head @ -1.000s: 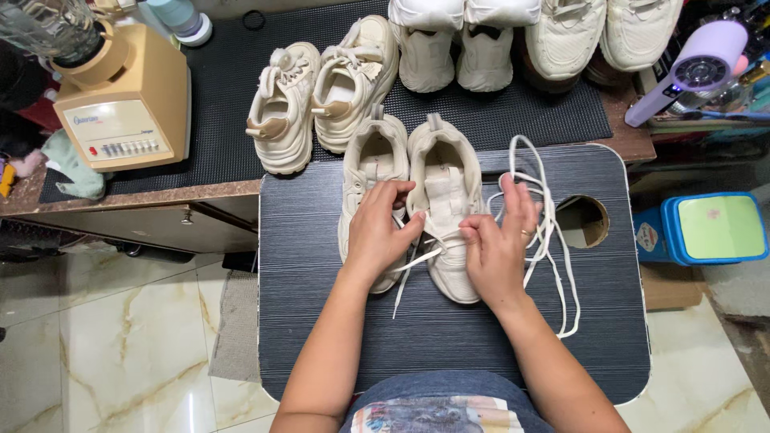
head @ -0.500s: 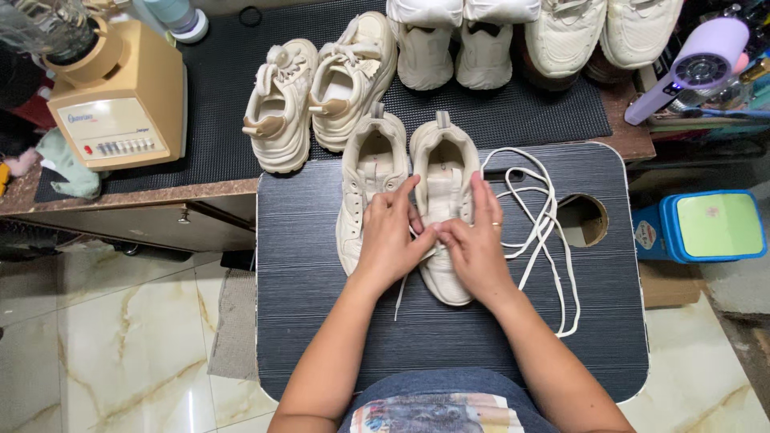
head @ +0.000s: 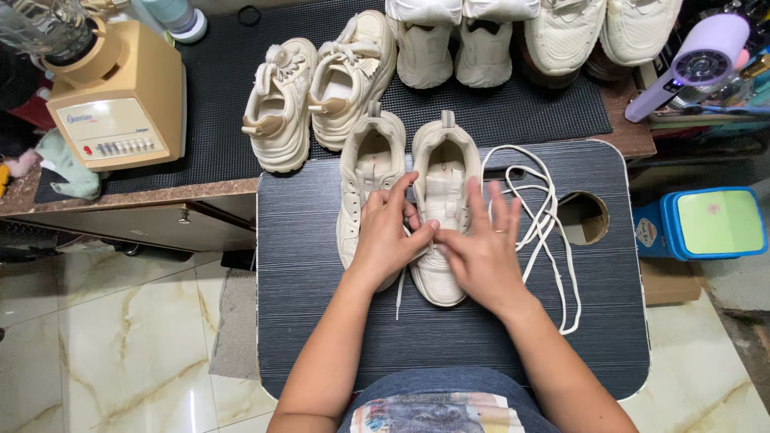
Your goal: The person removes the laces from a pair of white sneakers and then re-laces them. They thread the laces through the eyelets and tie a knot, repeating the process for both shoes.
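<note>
Both hands, left hand (head: pixel 391 232) pinching lace (head: pixel 536 210), right hand (head: pixel 481 252) now splayed, stay over shoes (head: pixel 443 180).

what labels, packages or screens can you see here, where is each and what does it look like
Blender base: far left on the black mat, beige box with a pale front label panel and a row of small buttons.
Blue box: right of the dark table, blue with a green lid and a small side sticker.
No screens in view.

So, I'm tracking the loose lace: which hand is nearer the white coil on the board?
Right. The right hand lies beside the loose white lace; the left hand sits across the right sneaker, farther away.
</note>
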